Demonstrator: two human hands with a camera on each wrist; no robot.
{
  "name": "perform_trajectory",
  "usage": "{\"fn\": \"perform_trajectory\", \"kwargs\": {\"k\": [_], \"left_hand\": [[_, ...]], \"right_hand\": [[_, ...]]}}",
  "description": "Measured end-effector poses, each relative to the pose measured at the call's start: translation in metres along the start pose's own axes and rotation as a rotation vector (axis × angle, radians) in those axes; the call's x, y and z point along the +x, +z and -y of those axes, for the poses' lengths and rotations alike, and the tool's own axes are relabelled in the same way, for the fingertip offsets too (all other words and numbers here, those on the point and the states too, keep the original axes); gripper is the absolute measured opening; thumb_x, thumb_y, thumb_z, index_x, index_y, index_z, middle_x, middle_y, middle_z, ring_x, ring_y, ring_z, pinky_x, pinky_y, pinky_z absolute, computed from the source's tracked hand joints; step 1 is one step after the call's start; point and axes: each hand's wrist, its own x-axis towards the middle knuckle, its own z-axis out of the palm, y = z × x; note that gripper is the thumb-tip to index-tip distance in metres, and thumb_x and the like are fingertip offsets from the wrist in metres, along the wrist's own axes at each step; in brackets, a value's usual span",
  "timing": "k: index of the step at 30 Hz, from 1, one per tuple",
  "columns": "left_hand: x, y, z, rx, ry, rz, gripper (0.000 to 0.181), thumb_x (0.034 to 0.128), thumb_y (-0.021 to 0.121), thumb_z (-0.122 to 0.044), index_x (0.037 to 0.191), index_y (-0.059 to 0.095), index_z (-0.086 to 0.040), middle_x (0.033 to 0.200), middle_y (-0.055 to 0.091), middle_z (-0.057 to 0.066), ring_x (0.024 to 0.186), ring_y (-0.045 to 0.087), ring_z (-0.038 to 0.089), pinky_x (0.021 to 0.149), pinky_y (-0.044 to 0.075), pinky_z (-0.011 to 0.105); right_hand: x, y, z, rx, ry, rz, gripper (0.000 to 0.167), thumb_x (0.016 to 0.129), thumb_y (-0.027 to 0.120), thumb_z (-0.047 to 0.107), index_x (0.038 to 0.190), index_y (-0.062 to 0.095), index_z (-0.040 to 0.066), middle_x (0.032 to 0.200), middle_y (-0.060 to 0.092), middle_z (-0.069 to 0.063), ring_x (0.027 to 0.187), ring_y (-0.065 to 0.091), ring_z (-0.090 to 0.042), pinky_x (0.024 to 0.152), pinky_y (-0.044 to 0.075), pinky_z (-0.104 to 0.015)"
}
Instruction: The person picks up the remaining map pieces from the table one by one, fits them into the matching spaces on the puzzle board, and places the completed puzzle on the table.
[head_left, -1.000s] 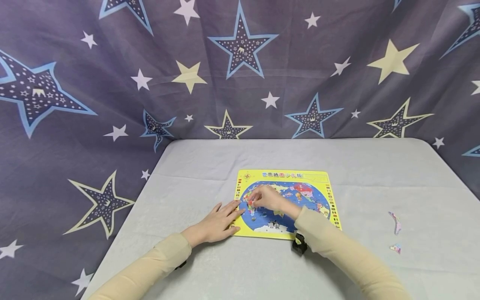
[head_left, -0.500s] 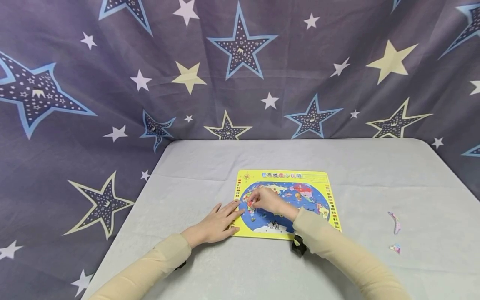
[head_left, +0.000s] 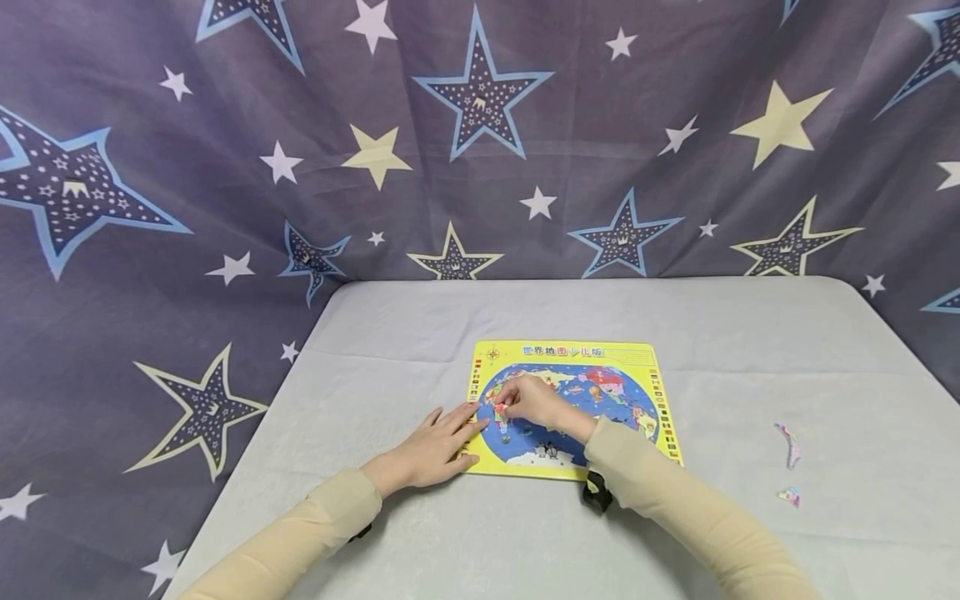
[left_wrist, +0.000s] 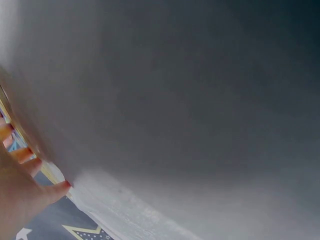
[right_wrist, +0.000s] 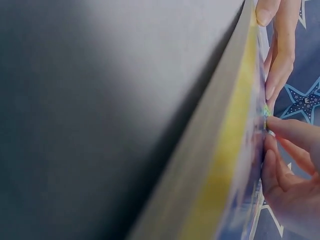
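Map puzzle, partly out of sight beneath the right hand.

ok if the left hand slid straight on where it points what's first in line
Most likely the right hand, at the map board just ahead, though its exact height is unclear.

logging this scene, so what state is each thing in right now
map board: flat on the table, partly hidden
left hand: spread, resting on the board's left edge
right hand: pinching a colourful piece at the board's left part
curved piece: loose, right of the board
short piece: loose, nearer the person
starry curtain: hanging behind the table
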Motion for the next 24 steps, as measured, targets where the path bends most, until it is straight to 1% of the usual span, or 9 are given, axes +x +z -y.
{"fn": "perform_trajectory", "kwargs": {"k": [12, 17, 19, 24], "left_hand": [[-0.0009, 0.0006, -0.0002, -0.008, 0.02, -0.025, 0.057, 0.0927, 0.032, -0.046, 0.141, 0.025, -0.018, 0.148, 0.012, 0.008, 0.135, 0.011, 0.021, 0.102, 0.013, 0.053], [-0.0006, 0.0002, -0.0003, -0.004, 0.012, -0.019, 0.057, 0.0926, 0.032, -0.047, 0.141, 0.025, -0.018, 0.148, 0.012, 0.007, 0.135, 0.011, 0.021, 0.102, 0.013, 0.053], [-0.0005, -0.0009, -0.0007, 0.0, 0.006, -0.007, 0.057, 0.0926, 0.031, -0.047, 0.142, 0.024, -0.019, 0.148, 0.01, 0.006, 0.135, 0.009, 0.02, 0.103, 0.012, 0.052], [-0.0005, -0.0013, -0.001, 0.005, 0.006, -0.005, 0.058, 0.0925, 0.031, -0.048, 0.142, 0.023, -0.019, 0.148, 0.01, 0.006, 0.135, 0.009, 0.019, 0.103, 0.011, 0.052]], "right_hand": [[-0.0002, 0.0017, -0.0013, 0.01, 0.003, 0.008, 0.01, 0.078, 0.065, 0.001, 0.087, 0.068, 0.001, 0.079, 0.061, -0.006, 0.064, 0.053, -0.008, 0.057, 0.044, -0.02], [-0.0006, 0.0009, -0.0013, 0.004, 0.003, 0.022, 0.012, 0.078, 0.065, 0.001, 0.089, 0.068, 0.0, 0.08, 0.061, -0.006, 0.064, 0.052, -0.008, 0.057, 0.044, -0.02], [-0.0008, 0.0005, -0.0011, -0.004, 0.002, 0.028, 0.012, 0.078, 0.065, 0.002, 0.09, 0.068, 0.001, 0.079, 0.061, -0.005, 0.064, 0.052, -0.008, 0.057, 0.043, -0.02], [-0.0002, -0.0005, -0.0003, -0.02, -0.011, 0.036, 0.013, 0.077, 0.065, 0.002, 0.09, 0.068, 0.001, 0.078, 0.059, -0.005, 0.064, 0.05, -0.008, 0.058, 0.043, -0.02]]}}
